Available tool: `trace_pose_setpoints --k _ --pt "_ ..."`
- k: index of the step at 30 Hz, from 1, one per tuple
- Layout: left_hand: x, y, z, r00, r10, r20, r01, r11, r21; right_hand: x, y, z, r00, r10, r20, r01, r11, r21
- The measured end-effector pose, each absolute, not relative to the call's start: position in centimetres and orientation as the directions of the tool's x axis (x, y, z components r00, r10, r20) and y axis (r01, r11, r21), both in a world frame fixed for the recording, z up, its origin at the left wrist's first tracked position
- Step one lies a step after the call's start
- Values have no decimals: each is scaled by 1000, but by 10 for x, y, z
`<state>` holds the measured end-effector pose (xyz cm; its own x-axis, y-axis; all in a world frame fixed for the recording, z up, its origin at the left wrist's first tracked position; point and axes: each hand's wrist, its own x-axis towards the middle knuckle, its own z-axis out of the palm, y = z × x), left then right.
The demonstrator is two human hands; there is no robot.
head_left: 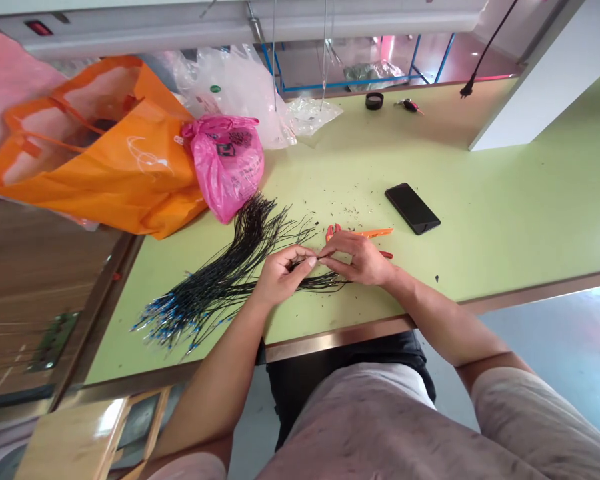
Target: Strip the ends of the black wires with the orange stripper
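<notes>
Our pale green tabletop with its brown edge carries the work, and we take the fanned bundle of thin black wires with blue-tipped ends as our landmark. Beyond its left side slumps the large orange carrier bag; at its far end sits the knotted pink plastic bag. To the bundle's right, our left hand has thumb and finger closed in a narrow pinch on a slim black wire, and our right hand pinches it from the other side, the fingertips nearly meeting; whether it is one strand or several we cannot tell. The flat black phone lies well apart, farther right of the bundle, while the orange-and-red metal hand tool is nearer it, partly behind our right hand. We judge the wire almost weightless, springy yet easily bent, its smooth coat a little slippery and its fine tip easy to kink. We would hold it close to the end with the pads, lightly, letting the loose length trail so that it doesn't tug or tangle.
</notes>
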<state>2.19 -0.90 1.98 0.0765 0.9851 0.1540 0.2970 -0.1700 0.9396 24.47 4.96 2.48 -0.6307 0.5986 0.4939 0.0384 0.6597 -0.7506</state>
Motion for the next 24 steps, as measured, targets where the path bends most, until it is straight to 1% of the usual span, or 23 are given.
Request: trace_pose_setpoints --k 2,4,7,9,12,14,16,19,24 --pt "22 -9 20 65 985 161 293 -173 940 244 48 26 -612 625 484 -2 611 -792" --pt "22 -9 21 44 985 169 288 -174 942 243 48 25 -569 697 436 -26 515 -857" --pt "21 -9 24 5 985 175 282 -169 944 243 51 21 -464 836 291 -11 323 -946" --pt "20 -9 25 -11 985 171 271 -162 949 245 55 17 -430 877 214 -8 233 -972" --pt "19 -9 25 1 988 157 236 -152 960 248 58 16 -495 844 205 -77 193 -978" --pt "20 -9 24 21 989 149 216 -150 965 248 57 18 -570 785 241 -107 220 -970" --pt "20 -9 23 33 989 141 204 -145 968 246 55 19 -615 746 256 -85 260 -962" --pt "21 -9 23 46 992 121 197 -127 972 243 51 20 -622 747 235 -47 264 -963" --pt "22 -10 23 78 987 140 247 -156 956 241 50 17 -635 741 216 -88 209 -974"
